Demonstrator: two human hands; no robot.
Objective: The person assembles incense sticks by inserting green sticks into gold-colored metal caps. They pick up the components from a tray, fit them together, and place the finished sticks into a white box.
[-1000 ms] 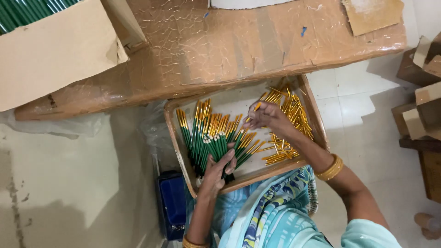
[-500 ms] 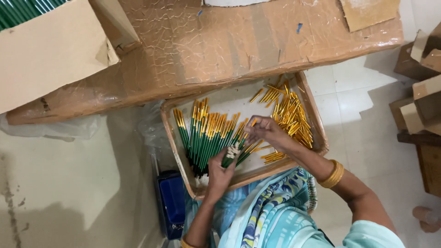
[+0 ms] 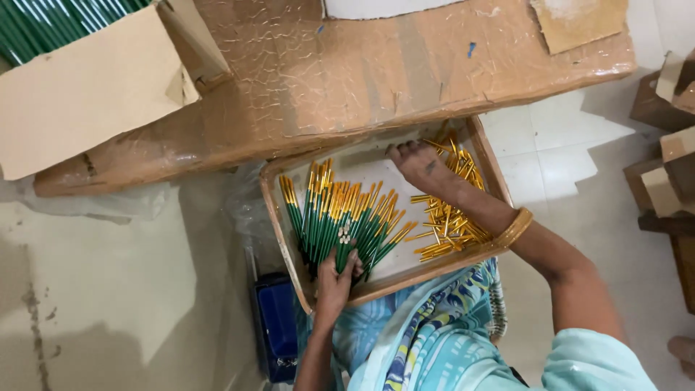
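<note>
A cardboard box (image 3: 87, 94) sits at the left on the tape-wrapped brown table (image 3: 362, 72), above a pale floor (image 3: 108, 289). In the wooden tray (image 3: 279, 224), the left hand (image 3: 334, 279) grips the green pencils (image 3: 333, 221). The right hand (image 3: 420, 165), fingers loosely curled, holds nothing, resting beside loose gold ferrules (image 3: 449, 217). White tiles (image 3: 565, 145) lie rightward.

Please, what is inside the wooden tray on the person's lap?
The tray holds a fan of green sticks with gold tips under the left hand, and loose gold pieces partly covered by the right hand.
</note>
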